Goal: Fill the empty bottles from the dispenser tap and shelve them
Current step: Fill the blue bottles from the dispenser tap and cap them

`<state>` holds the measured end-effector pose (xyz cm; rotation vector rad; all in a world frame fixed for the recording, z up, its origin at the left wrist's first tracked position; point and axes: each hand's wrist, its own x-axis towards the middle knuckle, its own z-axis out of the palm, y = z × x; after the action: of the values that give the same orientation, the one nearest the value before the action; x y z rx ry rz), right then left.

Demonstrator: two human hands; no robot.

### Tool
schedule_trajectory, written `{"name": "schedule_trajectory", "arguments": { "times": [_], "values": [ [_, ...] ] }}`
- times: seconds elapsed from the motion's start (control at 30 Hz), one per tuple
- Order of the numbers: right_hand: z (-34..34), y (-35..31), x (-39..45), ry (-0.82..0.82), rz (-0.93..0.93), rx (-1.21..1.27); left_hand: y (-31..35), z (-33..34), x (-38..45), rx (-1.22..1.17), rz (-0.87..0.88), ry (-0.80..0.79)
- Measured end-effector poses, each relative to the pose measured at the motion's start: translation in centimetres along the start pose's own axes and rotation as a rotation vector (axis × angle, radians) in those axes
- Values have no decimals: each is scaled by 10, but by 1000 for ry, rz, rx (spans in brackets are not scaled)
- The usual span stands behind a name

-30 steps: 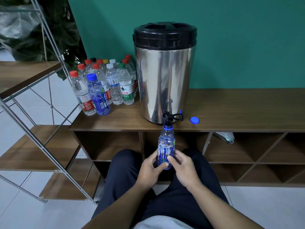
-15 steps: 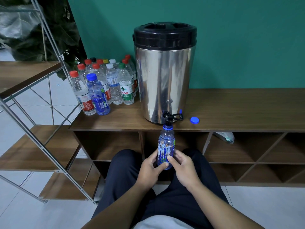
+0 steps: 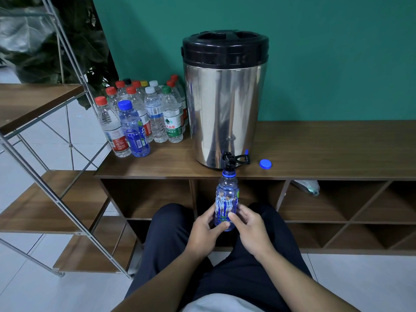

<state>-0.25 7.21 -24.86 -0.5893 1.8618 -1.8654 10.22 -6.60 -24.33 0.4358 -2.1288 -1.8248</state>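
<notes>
A steel dispenser [image 3: 225, 104] with a black lid stands on the wooden cabinet top [image 3: 315, 149]. Its black tap [image 3: 228, 162] juts over the front edge. Directly under the tap I hold a small blue bottle [image 3: 226, 197] upright, uncapped, its mouth touching the spout. My left hand [image 3: 203, 233] grips the bottle's lower part from the left, and my right hand [image 3: 251, 228] grips it from the right. The bottle's blue cap [image 3: 265, 164] lies on the top, right of the tap.
Several capped bottles [image 3: 144, 118], one blue among clear ones, cluster left of the dispenser. A metal-framed rack with wooden shelves [image 3: 45, 199] stands at the left. Open cabinet compartments [image 3: 337, 203] lie below the top, one holding a crumpled bag [image 3: 307, 186].
</notes>
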Motion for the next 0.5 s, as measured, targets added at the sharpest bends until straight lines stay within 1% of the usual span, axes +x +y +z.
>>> {"name": "schedule_trajectory", "arguments": {
  "times": [0.5],
  "values": [
    [-1, -1, -1, 5, -3, -29, 1, 0, -1, 14, 4, 2]
  ]
}}
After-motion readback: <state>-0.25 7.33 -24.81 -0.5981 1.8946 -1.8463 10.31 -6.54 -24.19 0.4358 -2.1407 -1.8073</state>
